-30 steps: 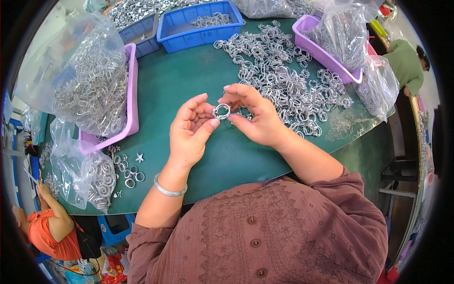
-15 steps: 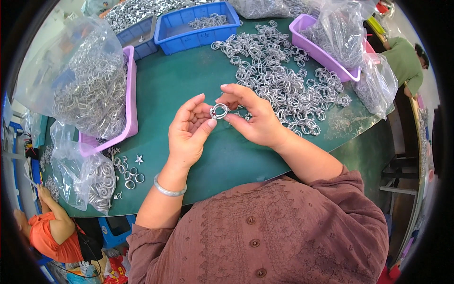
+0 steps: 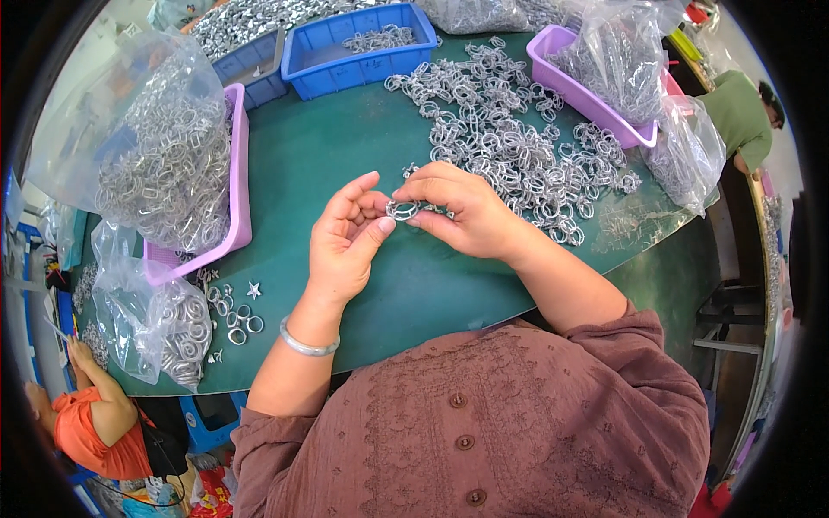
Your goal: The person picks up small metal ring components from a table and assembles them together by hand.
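The ring (image 3: pixel 403 216) has tilted, left hand (image 3: pixel 344 250) and right hand (image 3: pixel 473 211) pinching it, green table (image 3: pixel 298 164) beneath, workers (image 3: pixel 98 432) beyond

We are finding no text, label, number or sign that we can read. Ahead of the left hand (image 3: pixel 341 250) and the right hand (image 3: pixel 475 211), we are making out small dark marks on the near wall of the blue tray (image 3: pixel 358 72); behind and to the left of both hands, we are seeing yellowish marks on a red bag (image 3: pixel 210 494), too small and blurred for reading.
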A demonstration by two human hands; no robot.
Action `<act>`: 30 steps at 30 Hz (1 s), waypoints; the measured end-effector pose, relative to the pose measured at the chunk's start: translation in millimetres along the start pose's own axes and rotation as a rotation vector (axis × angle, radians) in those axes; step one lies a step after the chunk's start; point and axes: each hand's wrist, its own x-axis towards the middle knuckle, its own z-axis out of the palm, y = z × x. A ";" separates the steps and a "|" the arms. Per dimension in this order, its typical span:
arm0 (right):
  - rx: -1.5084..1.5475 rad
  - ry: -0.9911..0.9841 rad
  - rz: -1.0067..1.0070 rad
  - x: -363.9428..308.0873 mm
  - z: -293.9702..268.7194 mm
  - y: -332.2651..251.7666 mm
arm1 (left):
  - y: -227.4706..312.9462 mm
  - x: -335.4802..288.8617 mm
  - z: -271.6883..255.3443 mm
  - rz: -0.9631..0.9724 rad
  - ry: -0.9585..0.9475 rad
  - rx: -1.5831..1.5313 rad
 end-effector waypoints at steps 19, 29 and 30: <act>0.288 -0.058 0.245 -0.2 -1.1 -2.5 | 2.1 2.3 -2.3 -0.003 -0.079 -0.094; 0.339 -0.131 0.383 10.0 -5.9 -7.1 | -0.1 2.0 -7.0 -0.055 -0.045 -0.104; 0.336 -0.129 0.385 9.2 -7.6 -2.6 | 0.9 3.3 -7.5 -0.138 -0.009 -0.214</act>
